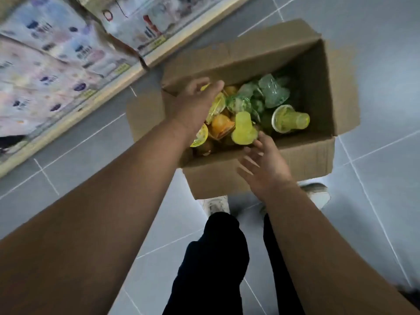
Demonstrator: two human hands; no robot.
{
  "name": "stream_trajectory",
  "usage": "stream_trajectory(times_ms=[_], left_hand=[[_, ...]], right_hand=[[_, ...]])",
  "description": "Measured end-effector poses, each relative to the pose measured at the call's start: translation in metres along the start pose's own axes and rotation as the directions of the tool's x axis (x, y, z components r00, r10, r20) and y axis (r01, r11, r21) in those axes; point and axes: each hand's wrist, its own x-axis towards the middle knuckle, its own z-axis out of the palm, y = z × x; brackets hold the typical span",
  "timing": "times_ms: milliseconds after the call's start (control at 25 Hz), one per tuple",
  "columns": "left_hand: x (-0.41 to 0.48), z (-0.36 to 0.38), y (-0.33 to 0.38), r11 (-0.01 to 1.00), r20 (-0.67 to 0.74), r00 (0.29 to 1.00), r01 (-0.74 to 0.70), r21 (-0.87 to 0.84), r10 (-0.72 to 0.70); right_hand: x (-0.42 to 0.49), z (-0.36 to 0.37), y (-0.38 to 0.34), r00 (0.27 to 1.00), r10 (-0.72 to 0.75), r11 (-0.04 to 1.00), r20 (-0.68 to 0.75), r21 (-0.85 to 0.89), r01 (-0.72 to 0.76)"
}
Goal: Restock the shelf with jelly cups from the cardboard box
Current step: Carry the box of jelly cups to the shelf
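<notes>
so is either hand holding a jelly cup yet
Nothing is held: the left hand and right hand are both open at the cardboard box, gripping none of the jelly cups.

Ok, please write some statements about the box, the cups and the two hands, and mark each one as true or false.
1. The box stands open on the floor. True.
2. The box holds green, yellow and orange cups. True.
3. The left hand holds a green cup. False: it is open, over yellow and orange cups.
4. The right hand rests on the shelf. False: it is at the box's near wall, fingers spread.
5. The shelf is to the right of the box. False: it is to the left.
</notes>
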Motion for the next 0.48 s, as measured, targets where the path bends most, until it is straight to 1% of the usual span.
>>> stream_trajectory(times_ms=[40, 80, 120, 160, 200, 240, 280, 360, 440, 480], left_hand=[[0.009, 0.004, -0.007, 0.995, -0.002, 1.0, -0.019, 0.093, 0.019], [0.021, 0.007, -0.014, 0.969, 0.004, 0.998, -0.059, 0.241, 0.06], [0.034, 0.008, -0.023, 0.925, 0.015, 0.995, -0.1, 0.367, 0.102], [0.043, 0.009, -0.028, 0.858, 0.023, 0.988, -0.145, 0.494, 0.153], [0.054, 0.009, -0.032, 0.768, 0.033, 0.977, -0.186, 0.613, 0.211], [0.065, 0.009, -0.035, 0.692, 0.039, 0.966, -0.211, 0.691, 0.256], [0.075, 0.01, -0.036, 0.623, 0.041, 0.962, -0.208, 0.754, 0.271], [0.086, 0.015, -0.037, 0.493, 0.014, 0.953, -0.168, 0.853, 0.302], [0.095, 0.017, -0.037, 0.316, 0.016, 0.896, -0.172, 0.933, 0.443], [0.104, 0.017, -0.037, 0.255, 0.045, 0.877, -0.188, 0.949, 0.479]], right_hand=[[0.014, -0.002, 0.006, 0.997, 0.045, 0.999, -0.056, 0.028, -0.043], [0.029, -0.002, 0.01, 0.983, 0.11, 0.994, -0.144, 0.043, -0.105], [0.041, -0.002, 0.014, 0.966, 0.177, 0.984, -0.189, 0.044, -0.172], [0.051, -0.003, 0.019, 0.953, 0.233, 0.972, -0.196, 0.024, -0.233], [0.058, -0.001, 0.022, 0.944, 0.27, 0.962, -0.19, 0.023, -0.271], [0.064, 0.004, 0.023, 0.938, 0.289, 0.957, -0.192, 0.02, -0.291], [0.07, 0.008, 0.022, 0.935, 0.298, 0.954, -0.194, 0.034, -0.297], [0.087, 0.014, 0.019, 0.946, 0.246, 0.969, -0.21, 0.056, -0.24], [0.103, 0.018, 0.021, 0.958, 0.195, 0.977, -0.211, 0.127, -0.171], [0.11, 0.02, 0.024, 0.963, 0.17, 0.977, -0.209, 0.165, -0.136]])
